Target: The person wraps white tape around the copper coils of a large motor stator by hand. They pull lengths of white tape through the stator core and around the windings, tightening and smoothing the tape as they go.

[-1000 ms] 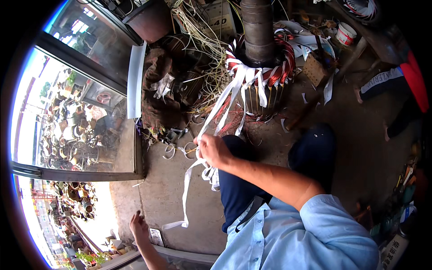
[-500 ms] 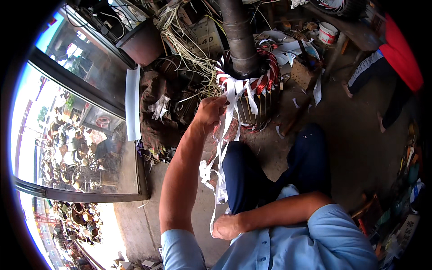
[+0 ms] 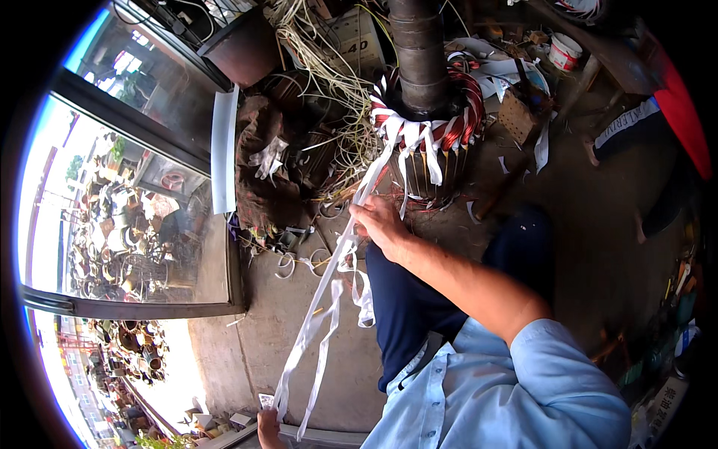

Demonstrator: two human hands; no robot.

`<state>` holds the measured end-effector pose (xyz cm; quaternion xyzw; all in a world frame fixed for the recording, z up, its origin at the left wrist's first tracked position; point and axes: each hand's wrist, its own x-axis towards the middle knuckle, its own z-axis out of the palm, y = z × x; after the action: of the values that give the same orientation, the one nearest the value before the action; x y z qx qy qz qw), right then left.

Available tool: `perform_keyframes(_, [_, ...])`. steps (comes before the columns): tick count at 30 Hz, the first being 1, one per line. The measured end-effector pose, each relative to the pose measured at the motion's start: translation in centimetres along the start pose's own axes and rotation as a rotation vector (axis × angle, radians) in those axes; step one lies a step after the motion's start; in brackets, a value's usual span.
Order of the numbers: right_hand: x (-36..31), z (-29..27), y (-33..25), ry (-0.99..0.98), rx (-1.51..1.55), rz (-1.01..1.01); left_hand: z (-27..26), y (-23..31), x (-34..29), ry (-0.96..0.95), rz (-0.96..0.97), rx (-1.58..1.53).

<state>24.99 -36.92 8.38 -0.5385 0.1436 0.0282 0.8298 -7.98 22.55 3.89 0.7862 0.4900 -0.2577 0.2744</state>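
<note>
A motor stator [image 3: 423, 176] stands on the floor ahead, its ring of red windings [image 3: 473, 112] partly wrapped in white cloth tape. A long strip of this white tape [image 3: 314, 303] runs taut from the windings toward the lower left. Midway along it, near my knee, my right hand [image 3: 379, 223] is closed on the strip between thumb and fingers. Down by the lower edge, my left hand [image 3: 268, 428] grips the strip farther along; part of that hand is cut off. A loose tail of tape hangs beside it, and more loops dangle by my left leg.
A thick dark metal column [image 3: 419, 56] rises through the stator. Left of it lie tangled pale cords [image 3: 307, 45] and a brown cloth heap [image 3: 258, 172]. A glass door [image 3: 134, 224] stands at left. A perforated block [image 3: 516, 117] and another person's leg [image 3: 624, 127] are at right.
My left hand has left the windings and drawn the tape down to the lower left. My right hand has moved up from my lap to the strip near the stator.
</note>
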Motion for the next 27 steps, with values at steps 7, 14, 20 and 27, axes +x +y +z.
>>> perform_keyframes(7, [0.9,0.9,-1.3,0.104,0.098,-0.191,-3.4,-18.6,-3.9,0.284,-0.238,-0.556])
perform_keyframes(14, [-10.7,4.3,2.8,-0.569,-0.501,-0.09,7.5,17.4,0.6,-0.262,0.093,-0.587])
perform_keyframes(20, [-21.4,5.4,7.7,-1.311,-1.042,-0.485,20.2,49.9,-16.5,-0.889,1.183,-0.287])
perform_keyframes(27, [-21.6,5.0,10.3,-1.343,-1.105,-0.483,22.2,60.4,-28.5,-0.889,1.045,-0.269])
